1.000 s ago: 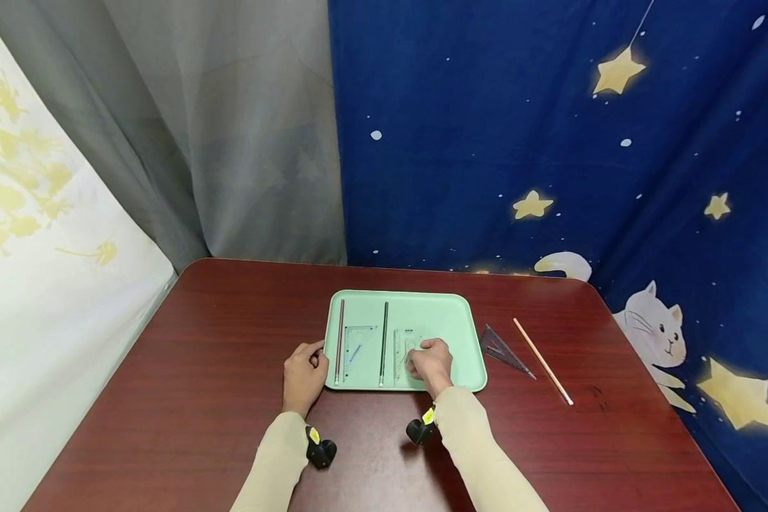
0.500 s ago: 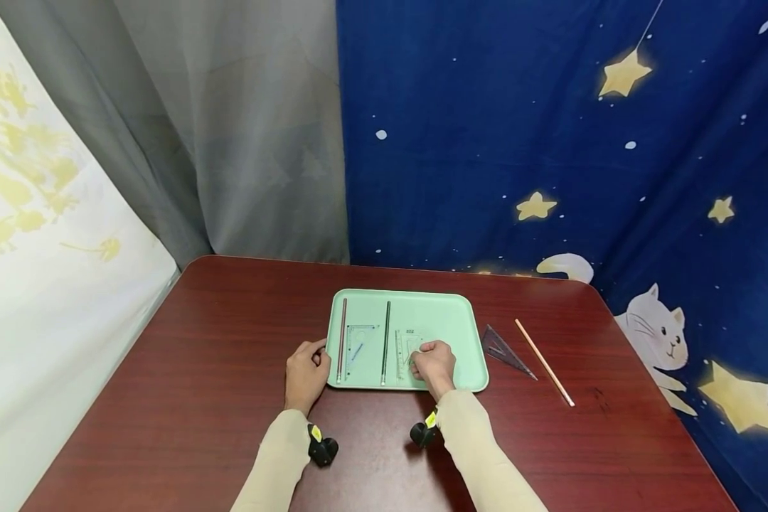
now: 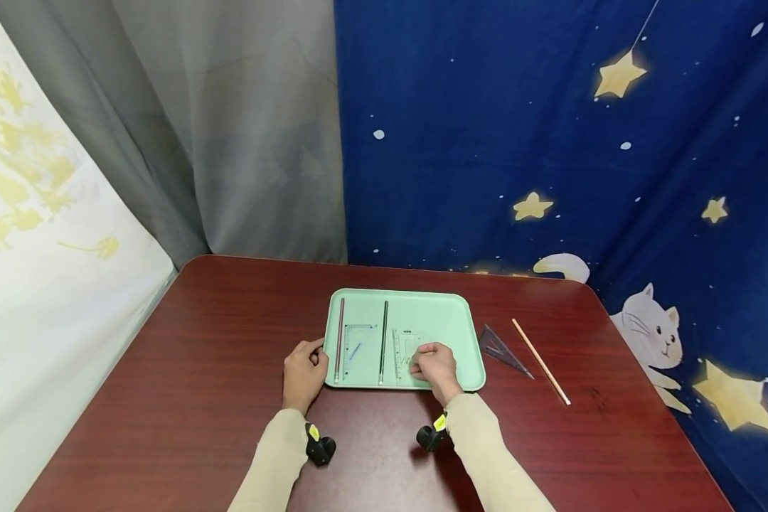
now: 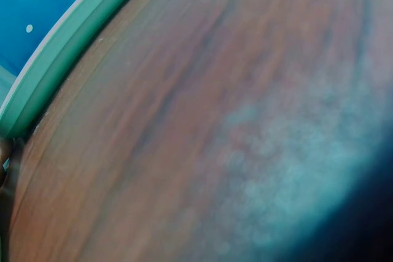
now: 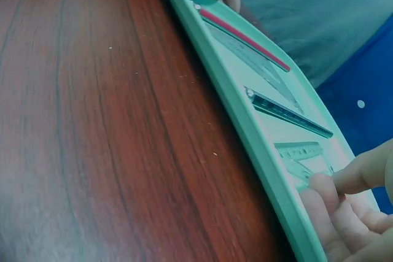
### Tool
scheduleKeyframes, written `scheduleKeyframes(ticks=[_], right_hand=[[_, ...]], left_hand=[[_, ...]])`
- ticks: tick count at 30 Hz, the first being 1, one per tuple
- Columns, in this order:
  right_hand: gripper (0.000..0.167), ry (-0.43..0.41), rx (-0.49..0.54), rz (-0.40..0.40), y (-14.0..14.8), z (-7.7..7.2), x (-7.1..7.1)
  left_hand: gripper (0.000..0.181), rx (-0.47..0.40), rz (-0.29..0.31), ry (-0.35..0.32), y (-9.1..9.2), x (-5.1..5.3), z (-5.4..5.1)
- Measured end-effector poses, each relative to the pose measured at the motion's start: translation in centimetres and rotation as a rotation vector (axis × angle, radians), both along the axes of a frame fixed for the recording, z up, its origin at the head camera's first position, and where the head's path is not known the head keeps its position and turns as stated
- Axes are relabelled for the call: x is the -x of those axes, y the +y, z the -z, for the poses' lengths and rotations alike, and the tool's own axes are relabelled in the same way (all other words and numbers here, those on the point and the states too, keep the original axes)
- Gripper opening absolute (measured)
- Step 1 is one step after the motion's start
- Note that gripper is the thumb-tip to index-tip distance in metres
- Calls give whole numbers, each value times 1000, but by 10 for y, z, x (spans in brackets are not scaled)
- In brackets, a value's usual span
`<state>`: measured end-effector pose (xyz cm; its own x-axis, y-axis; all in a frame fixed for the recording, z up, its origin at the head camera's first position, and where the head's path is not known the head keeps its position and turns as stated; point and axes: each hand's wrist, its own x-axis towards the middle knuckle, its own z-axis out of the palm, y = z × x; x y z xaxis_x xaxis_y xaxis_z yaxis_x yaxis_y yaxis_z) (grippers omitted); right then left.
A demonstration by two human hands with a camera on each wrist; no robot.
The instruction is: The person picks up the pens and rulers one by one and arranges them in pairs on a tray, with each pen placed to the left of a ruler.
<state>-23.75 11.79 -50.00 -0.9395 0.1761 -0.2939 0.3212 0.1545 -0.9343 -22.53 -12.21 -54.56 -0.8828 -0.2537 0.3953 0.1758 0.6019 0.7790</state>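
Observation:
A light green tray (image 3: 435, 309) holds a red pencil (image 3: 339, 341), a dark green pencil (image 3: 382, 343) and two clear set squares, the left one (image 3: 347, 354) between the pencils and the other (image 3: 397, 354) right of the green pencil. My left hand (image 3: 304, 377) grips the tray's left rim near the front corner. Over the tray's front right part, my right hand (image 3: 438, 370) has loosely bent fingers beside the right set square, covering part of it. In the right wrist view, thumb and fingertips (image 5: 323, 187) come together at that set square (image 5: 301, 157), which lies flat.
To the right of the tray, a dark translucent set square (image 3: 503, 351) and a light wooden pencil (image 3: 541, 361) lie on the red-brown table (image 3: 185, 384). Curtains hang behind the table and at its left.
My right hand has shifted slightly right and its wrist has turned a little, while the set square beside its fingers has stayed in place. My left hand remains at the tray rim.

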Motion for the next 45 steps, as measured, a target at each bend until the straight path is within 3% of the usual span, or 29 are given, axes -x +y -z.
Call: scheduleKeyframes(ticks=[11,45], right_hand=[[27,-26,58,-98,13,1,0],[33,-55,125,-88,70,-12,-18]], left_hand=[[26,0,1,-23,0,-1,-2],[26,0,-6,-25,0,0,0]])
